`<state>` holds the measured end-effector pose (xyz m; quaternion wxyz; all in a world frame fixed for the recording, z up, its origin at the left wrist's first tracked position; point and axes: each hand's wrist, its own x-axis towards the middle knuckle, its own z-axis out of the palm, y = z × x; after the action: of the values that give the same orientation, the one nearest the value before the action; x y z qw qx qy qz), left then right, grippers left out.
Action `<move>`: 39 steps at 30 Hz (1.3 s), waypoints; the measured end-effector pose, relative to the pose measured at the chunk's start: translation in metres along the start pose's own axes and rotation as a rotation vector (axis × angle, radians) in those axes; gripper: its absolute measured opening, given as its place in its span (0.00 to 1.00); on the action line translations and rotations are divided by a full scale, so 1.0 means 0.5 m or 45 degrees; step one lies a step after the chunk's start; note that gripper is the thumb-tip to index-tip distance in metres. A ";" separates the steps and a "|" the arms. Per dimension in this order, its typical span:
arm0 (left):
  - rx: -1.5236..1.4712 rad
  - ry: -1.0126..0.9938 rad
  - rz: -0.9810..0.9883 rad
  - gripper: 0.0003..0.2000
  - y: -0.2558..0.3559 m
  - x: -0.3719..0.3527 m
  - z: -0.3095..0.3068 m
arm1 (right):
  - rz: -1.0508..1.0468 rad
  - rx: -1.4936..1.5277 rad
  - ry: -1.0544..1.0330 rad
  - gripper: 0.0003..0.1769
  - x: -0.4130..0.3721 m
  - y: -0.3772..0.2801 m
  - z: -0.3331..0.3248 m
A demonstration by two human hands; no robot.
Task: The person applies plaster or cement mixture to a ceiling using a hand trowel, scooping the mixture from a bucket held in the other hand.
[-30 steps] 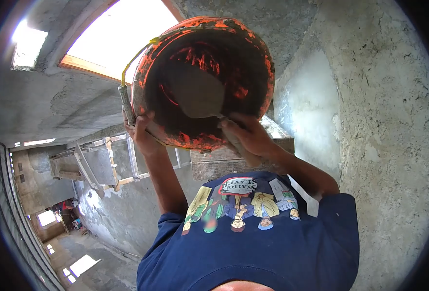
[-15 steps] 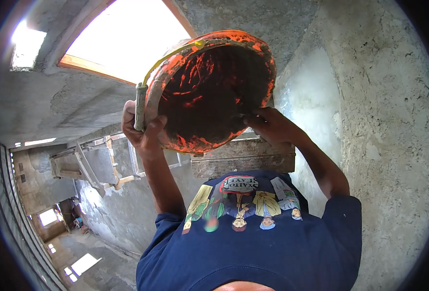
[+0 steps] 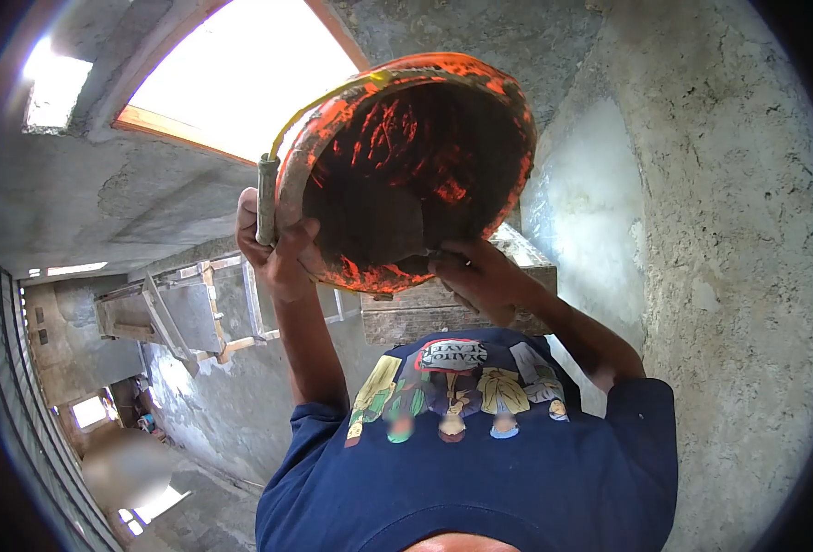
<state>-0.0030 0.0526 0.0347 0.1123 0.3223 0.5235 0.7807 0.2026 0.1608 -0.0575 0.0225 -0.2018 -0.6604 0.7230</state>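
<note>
The step in hand looks like working the trowel (image 3: 379, 225) inside the bucket (image 3: 370, 274), which is tilted in front of the person, its mouth facing them. The left hand (image 3: 282, 264) has its fingers curled around the bucket's side at the handle grip (image 3: 267, 202), thumb on the rim, while the right hand's (image 3: 482, 278) fingers close around the trowel's largely hidden handle at the lower right rim. Moving the blade further seems to call for a steady left hold; any load on it is too dark to tell.
</note>
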 end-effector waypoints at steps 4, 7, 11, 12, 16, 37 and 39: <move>-0.034 0.007 -0.023 0.11 -0.010 0.007 0.010 | -0.070 0.107 -0.030 0.13 0.002 -0.001 0.001; -0.077 -0.008 0.055 0.11 -0.028 0.007 0.017 | -0.029 0.231 -0.038 0.13 0.010 -0.019 0.010; -0.159 0.043 0.017 0.10 -0.039 0.008 0.027 | 0.043 0.414 -0.006 0.13 0.004 -0.048 0.033; -0.186 0.073 -0.004 0.10 -0.042 0.008 0.029 | 0.040 0.407 -0.001 0.13 0.002 -0.051 0.037; -0.227 0.113 -0.013 0.09 -0.049 0.013 0.042 | 0.106 0.608 -0.067 0.13 -0.003 -0.077 0.029; -0.301 0.273 -0.512 0.08 -0.149 0.026 0.008 | -0.364 0.841 0.536 0.17 0.038 -0.102 -0.237; -0.305 0.308 -0.624 0.12 -0.156 0.021 0.001 | -0.458 0.840 0.590 0.17 0.075 -0.117 -0.263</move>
<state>-0.0234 0.0919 -0.0304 0.2715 0.0752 0.4994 0.8193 0.1966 0.3040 -0.0172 0.3586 -0.2226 -0.3962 0.8154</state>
